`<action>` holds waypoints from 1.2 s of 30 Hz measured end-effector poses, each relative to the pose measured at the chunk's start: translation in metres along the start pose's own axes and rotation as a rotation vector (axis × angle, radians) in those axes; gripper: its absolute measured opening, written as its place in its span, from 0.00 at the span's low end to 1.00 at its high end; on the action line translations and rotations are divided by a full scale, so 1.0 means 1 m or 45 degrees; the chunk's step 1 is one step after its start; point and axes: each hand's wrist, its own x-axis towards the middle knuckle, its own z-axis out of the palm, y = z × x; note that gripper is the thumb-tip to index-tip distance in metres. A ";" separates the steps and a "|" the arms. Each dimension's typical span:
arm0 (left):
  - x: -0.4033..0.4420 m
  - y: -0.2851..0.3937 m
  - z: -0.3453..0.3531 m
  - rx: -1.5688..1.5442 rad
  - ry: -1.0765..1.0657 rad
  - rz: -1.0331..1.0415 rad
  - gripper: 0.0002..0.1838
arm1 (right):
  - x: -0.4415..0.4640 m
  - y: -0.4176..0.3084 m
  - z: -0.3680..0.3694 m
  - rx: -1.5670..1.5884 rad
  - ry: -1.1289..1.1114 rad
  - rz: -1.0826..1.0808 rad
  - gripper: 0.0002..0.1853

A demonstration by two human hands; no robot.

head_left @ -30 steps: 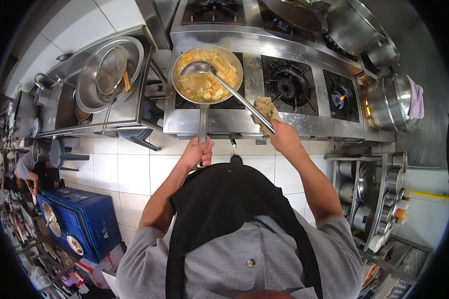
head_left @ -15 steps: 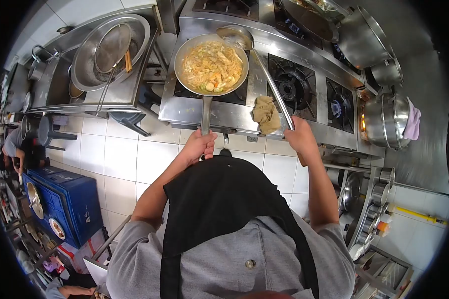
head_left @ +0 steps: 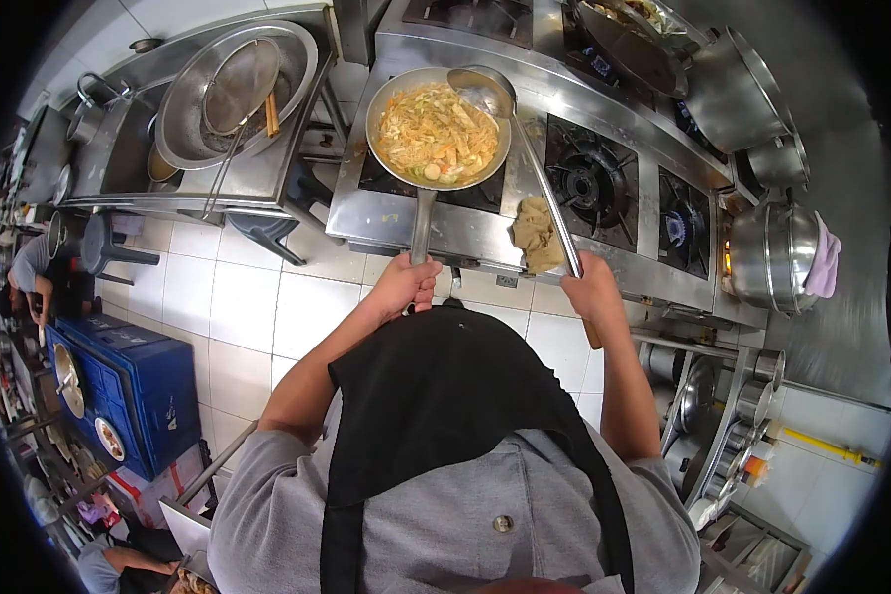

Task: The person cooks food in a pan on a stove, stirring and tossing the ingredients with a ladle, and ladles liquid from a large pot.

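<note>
A frying pan [head_left: 423, 213] full of noodles with vegetables [head_left: 436, 137] sits over the left front burner of the stove. My left hand [head_left: 404, 284] is wrapped round the end of the pan's handle. With my right hand [head_left: 592, 289] I grip a long-handled ladle [head_left: 543, 176]; its wooden end sticks out below my fist. The ladle's bowl rests at or just over the pan's right rim, beside the noodles; contact cannot be made out. A crumpled brown cloth [head_left: 536, 236] lies on the stove's front edge, just left of the ladle handle.
Right of the pan are burners [head_left: 589, 182], one with a blue flame [head_left: 676, 230]. Large steel pots [head_left: 733, 94] line the far right. At left, a steel basin [head_left: 183, 148] holds a strainer [head_left: 243, 84]. A blue crate [head_left: 158, 396] stands lower left, near other people [head_left: 32, 267].
The whole view has shifted slightly. The ladle's bowl has come in a little closer over the pan's right rim. Both hands keep their grips.
</note>
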 end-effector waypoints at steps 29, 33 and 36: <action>-0.002 0.013 0.002 -0.109 -0.015 -0.087 0.12 | -0.037 0.012 0.017 0.083 0.041 -0.088 0.07; -0.001 0.013 0.003 -0.120 0.017 -0.112 0.11 | -0.035 0.022 0.020 0.135 0.050 -0.128 0.06; 0.001 0.014 0.001 -0.080 0.059 -0.093 0.10 | -0.032 0.029 0.024 0.264 -0.030 -0.087 0.05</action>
